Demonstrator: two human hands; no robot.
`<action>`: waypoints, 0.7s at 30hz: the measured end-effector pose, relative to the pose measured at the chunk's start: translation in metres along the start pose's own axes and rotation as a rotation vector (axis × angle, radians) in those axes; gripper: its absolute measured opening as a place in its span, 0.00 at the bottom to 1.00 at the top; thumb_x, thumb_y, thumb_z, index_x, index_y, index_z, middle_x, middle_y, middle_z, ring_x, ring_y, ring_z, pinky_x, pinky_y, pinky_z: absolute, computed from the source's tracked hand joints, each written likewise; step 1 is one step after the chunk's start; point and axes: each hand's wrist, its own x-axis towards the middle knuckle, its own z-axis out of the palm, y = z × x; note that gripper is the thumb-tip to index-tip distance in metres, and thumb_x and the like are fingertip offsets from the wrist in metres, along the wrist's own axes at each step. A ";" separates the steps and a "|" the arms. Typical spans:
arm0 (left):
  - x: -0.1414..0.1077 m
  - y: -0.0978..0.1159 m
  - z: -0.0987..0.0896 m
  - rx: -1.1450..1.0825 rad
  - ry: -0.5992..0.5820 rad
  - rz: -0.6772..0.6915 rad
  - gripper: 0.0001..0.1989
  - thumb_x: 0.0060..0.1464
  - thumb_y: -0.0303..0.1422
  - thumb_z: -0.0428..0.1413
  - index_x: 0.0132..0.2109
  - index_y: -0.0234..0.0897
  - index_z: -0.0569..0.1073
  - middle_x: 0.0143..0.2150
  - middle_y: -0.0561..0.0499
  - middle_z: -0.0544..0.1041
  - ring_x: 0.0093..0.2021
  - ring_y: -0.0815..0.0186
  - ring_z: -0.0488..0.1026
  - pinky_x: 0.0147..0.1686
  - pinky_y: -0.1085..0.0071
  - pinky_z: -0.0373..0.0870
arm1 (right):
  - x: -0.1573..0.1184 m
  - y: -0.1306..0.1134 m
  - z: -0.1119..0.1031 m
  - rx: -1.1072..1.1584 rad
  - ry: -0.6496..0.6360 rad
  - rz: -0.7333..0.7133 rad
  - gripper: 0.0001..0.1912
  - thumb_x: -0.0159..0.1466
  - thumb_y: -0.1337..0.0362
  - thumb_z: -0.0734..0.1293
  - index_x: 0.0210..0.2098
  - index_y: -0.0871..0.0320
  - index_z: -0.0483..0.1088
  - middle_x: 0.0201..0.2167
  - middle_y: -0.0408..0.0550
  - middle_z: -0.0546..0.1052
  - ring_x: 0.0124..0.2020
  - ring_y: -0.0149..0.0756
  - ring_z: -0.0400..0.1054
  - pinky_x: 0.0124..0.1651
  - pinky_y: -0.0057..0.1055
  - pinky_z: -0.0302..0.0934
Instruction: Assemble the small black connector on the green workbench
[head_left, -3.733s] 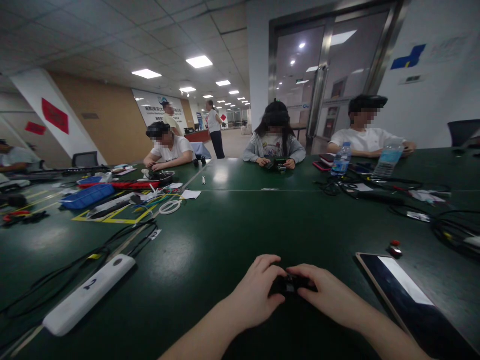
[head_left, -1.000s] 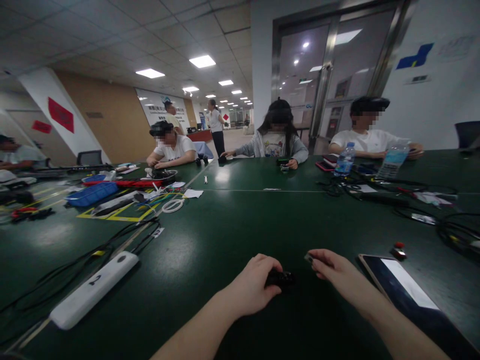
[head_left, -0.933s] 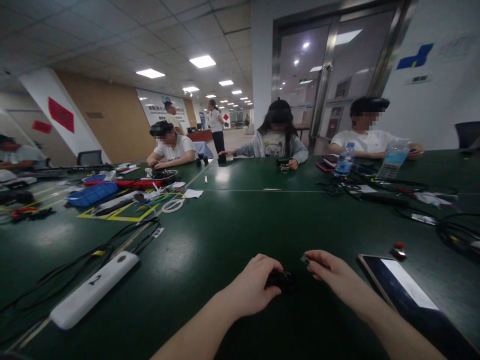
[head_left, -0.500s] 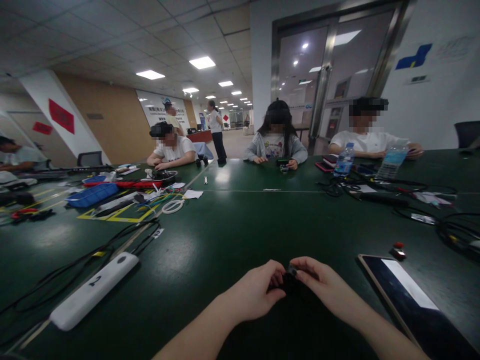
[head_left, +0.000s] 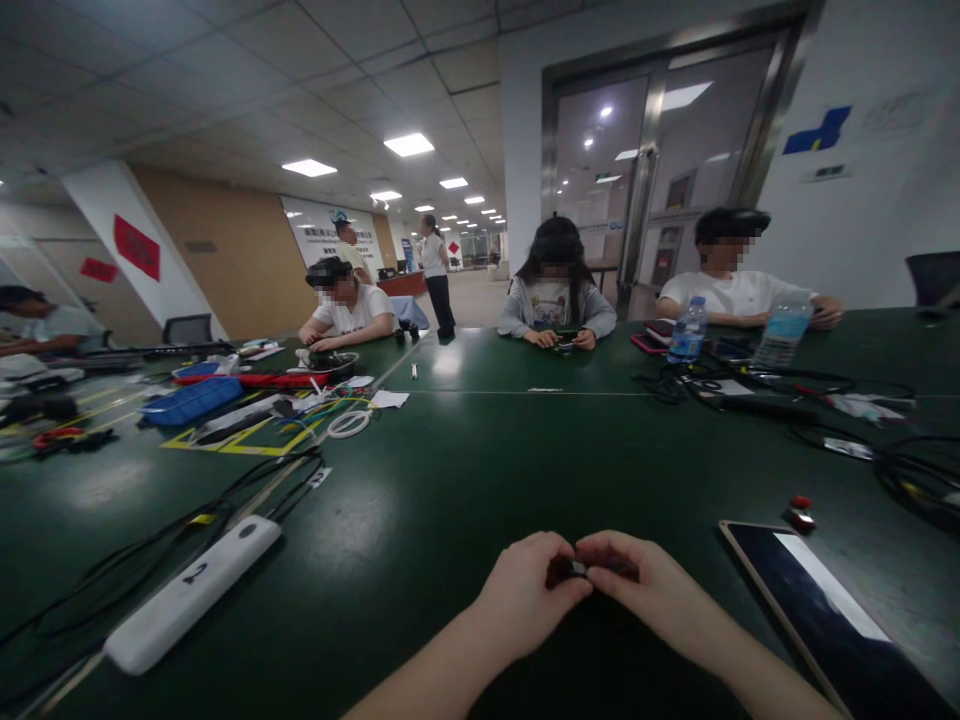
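Observation:
A small dark object (head_left: 576,568) with a pale spot sits between my fingertips, low over the green table (head_left: 465,480). It is too small and too shaded to name. My left hand (head_left: 521,585) curls around its left side, thumb and fingers closed on it. From the right, my right hand (head_left: 645,578) pinches at the same object with thumb and forefinger. Both hands nearly touch at the tips, and the fingers cover most of what they hold. To the right of my right hand lies a tablet (head_left: 825,610) with a lit white area on its dark screen.
A small red-topped metal piece (head_left: 800,513) stands behind the tablet. On the left lie a white power strip (head_left: 195,590), black cables and a blue tray (head_left: 191,400). Water bottles (head_left: 781,332) and cables sit at right. Several people sit across the table.
My hands have drawn closer together at the fingertips, and the small dark object has turned between them, now showing a pale spot. The view has tilted up slightly.

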 end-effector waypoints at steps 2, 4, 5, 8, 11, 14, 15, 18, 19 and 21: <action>-0.003 0.000 -0.003 0.028 -0.037 0.013 0.10 0.48 0.37 0.56 0.39 0.40 0.72 0.37 0.53 0.71 0.33 0.68 0.67 0.30 0.75 0.63 | 0.000 0.003 -0.003 -0.027 0.044 0.013 0.19 0.58 0.53 0.62 0.40 0.62 0.67 0.40 0.49 0.67 0.43 0.45 0.61 0.46 0.34 0.61; -0.007 -0.002 -0.009 0.082 -0.060 0.017 0.09 0.47 0.36 0.56 0.38 0.40 0.72 0.37 0.53 0.72 0.33 0.68 0.68 0.30 0.74 0.62 | 0.001 0.006 -0.007 -0.061 0.090 0.018 0.21 0.58 0.51 0.61 0.41 0.62 0.67 0.40 0.49 0.67 0.44 0.45 0.60 0.46 0.34 0.61; -0.009 -0.003 -0.014 0.104 -0.067 0.004 0.09 0.48 0.34 0.56 0.39 0.40 0.72 0.37 0.53 0.72 0.33 0.68 0.68 0.30 0.74 0.62 | 0.001 0.008 -0.009 -0.072 0.103 0.021 0.22 0.58 0.50 0.60 0.42 0.62 0.67 0.40 0.49 0.67 0.44 0.45 0.60 0.46 0.34 0.60; -0.018 -0.015 -0.039 0.136 -0.087 -0.087 0.10 0.49 0.34 0.53 0.40 0.40 0.71 0.36 0.52 0.73 0.34 0.67 0.69 0.30 0.74 0.62 | 0.001 0.014 -0.014 -0.070 0.106 0.050 0.26 0.57 0.48 0.60 0.45 0.62 0.67 0.41 0.48 0.67 0.45 0.44 0.59 0.48 0.33 0.59; -0.034 -0.039 -0.074 0.140 -0.066 -0.161 0.10 0.50 0.35 0.52 0.41 0.40 0.70 0.37 0.52 0.74 0.35 0.66 0.70 0.32 0.73 0.63 | 0.000 0.017 -0.017 -0.047 0.069 0.101 0.28 0.57 0.47 0.60 0.48 0.62 0.66 0.43 0.48 0.66 0.47 0.44 0.58 0.48 0.33 0.59; -0.059 -0.074 -0.111 0.172 0.095 -0.258 0.10 0.50 0.36 0.51 0.40 0.40 0.69 0.33 0.53 0.74 0.33 0.65 0.71 0.32 0.72 0.63 | 0.000 0.018 -0.019 -0.040 0.041 0.112 0.29 0.57 0.47 0.60 0.48 0.62 0.65 0.44 0.49 0.65 0.47 0.45 0.57 0.49 0.34 0.59; -0.068 -0.086 -0.122 0.207 0.165 -0.278 0.10 0.50 0.37 0.51 0.39 0.40 0.69 0.32 0.53 0.74 0.33 0.64 0.70 0.32 0.71 0.62 | 0.000 0.018 -0.019 -0.036 0.038 0.113 0.29 0.57 0.46 0.60 0.48 0.62 0.65 0.44 0.49 0.65 0.48 0.46 0.57 0.49 0.35 0.58; -0.092 -0.117 -0.145 0.267 0.350 -0.354 0.10 0.48 0.39 0.52 0.36 0.39 0.69 0.30 0.52 0.73 0.31 0.61 0.70 0.31 0.69 0.62 | 0.002 0.021 -0.020 -0.022 0.024 0.134 0.29 0.57 0.45 0.61 0.48 0.61 0.66 0.44 0.49 0.65 0.49 0.47 0.56 0.51 0.37 0.57; -0.099 -0.125 -0.149 0.257 0.404 -0.366 0.10 0.47 0.39 0.53 0.35 0.39 0.70 0.29 0.51 0.73 0.31 0.61 0.70 0.31 0.69 0.62 | 0.002 0.023 -0.020 -0.017 0.015 0.145 0.29 0.56 0.45 0.62 0.48 0.60 0.67 0.44 0.48 0.65 0.49 0.48 0.55 0.51 0.38 0.56; -0.109 -0.134 -0.152 0.223 0.493 -0.389 0.10 0.47 0.39 0.53 0.35 0.39 0.70 0.29 0.51 0.73 0.30 0.60 0.70 0.31 0.69 0.62 | 0.004 0.030 -0.021 -0.017 0.017 0.160 0.27 0.56 0.44 0.64 0.47 0.56 0.69 0.44 0.47 0.66 0.48 0.49 0.56 0.50 0.38 0.57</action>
